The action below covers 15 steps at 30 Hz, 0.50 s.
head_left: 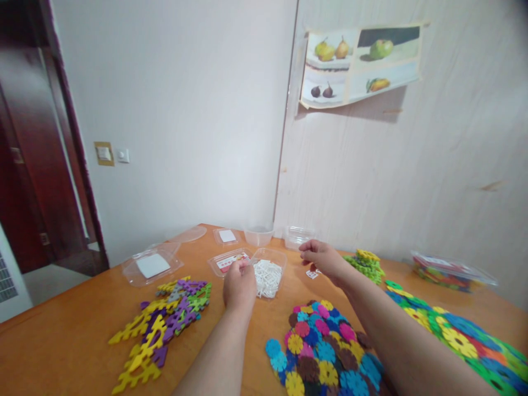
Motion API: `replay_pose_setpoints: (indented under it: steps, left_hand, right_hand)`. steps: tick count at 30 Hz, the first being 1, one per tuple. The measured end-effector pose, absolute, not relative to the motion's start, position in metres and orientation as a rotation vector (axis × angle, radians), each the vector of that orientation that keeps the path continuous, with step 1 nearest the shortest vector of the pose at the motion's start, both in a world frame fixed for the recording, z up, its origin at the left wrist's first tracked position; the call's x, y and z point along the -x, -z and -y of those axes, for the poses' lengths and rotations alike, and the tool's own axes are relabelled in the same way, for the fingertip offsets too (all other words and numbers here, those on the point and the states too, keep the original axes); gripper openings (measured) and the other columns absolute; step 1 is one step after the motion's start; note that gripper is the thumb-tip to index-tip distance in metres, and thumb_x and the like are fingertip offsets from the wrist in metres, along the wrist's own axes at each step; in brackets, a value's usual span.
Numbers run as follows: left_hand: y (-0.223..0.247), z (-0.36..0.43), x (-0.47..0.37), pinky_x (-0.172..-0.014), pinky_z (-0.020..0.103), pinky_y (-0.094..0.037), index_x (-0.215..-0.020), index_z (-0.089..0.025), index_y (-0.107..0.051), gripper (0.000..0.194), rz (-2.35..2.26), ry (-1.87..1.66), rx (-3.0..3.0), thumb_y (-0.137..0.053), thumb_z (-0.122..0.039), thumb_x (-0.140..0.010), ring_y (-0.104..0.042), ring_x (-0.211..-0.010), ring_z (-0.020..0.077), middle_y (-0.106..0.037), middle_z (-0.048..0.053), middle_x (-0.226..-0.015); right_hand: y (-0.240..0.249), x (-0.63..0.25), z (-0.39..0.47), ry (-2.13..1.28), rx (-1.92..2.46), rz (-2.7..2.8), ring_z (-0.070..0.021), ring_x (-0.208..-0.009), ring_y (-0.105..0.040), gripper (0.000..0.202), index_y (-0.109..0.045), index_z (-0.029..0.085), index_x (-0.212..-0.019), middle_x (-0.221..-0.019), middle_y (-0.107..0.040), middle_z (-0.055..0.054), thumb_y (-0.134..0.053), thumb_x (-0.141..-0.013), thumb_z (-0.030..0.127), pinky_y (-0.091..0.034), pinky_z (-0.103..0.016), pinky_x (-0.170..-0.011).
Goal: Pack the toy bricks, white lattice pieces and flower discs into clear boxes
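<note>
My left hand [240,286] is closed at the left side of a clear plastic box [284,263], its fingertips at the rim. The box holds a heap of white stick-like pieces [268,278]. Off to the right, my right hand [320,258] hovers with bent fingers slightly apart, and no piece shows in them. Just under it, a few small white pieces [312,274] lie on the table. A clear lid with a red and white label [233,260] sits behind my left hand.
Yellow and purple interlocking pieces [159,324] spread at left on the orange table [53,341]. Colourful notched discs [317,352] lie front centre, larger rings [457,335] at right. Green pieces [365,267], a filled box [449,273], and clear tubs [259,235] stand towards the wall.
</note>
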<state>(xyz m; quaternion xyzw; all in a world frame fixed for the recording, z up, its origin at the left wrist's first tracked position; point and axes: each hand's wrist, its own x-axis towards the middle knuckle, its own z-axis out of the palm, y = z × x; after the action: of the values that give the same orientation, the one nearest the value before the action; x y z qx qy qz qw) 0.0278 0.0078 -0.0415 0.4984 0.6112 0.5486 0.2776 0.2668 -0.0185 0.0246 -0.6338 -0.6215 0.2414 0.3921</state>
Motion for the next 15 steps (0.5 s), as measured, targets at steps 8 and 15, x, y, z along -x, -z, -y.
replay_pose_setpoints:
  steps: [8, 15]
  left_hand:
    - [0.043, -0.009, -0.027, -0.069, 0.03, -0.048, -0.093, -0.025, -0.068, 0.018, -1.639, -1.468, -1.331, -0.056, -0.03, -0.081, -0.068, -0.084, 0.0213, -0.075, 0.003, -0.092]
    - [0.044, -0.01, -0.028, -0.07, 0.03, -0.048, -0.093, -0.025, -0.068, 0.018, -1.633, -1.48, -1.331, -0.056, -0.03, -0.081, -0.068, -0.085, 0.0211, -0.075, 0.003, -0.093]
  right_hand:
    - [0.013, -0.3, 0.004, -0.215, 2.125, 1.731, -0.0267, -0.088, -0.065, 0.013, -0.067, 0.016, -0.078, -0.09, -0.071, -0.012, -0.068, -0.068, 0.024, -0.041, -0.029, -0.065]
    - [0.02, -0.302, 0.001, -0.317, 2.208, 1.721, -0.0213, -0.078, -0.066, 0.016, -0.068, 0.017, -0.076, -0.082, -0.072, -0.007, -0.071, -0.066, 0.028, -0.039, -0.025, -0.058]
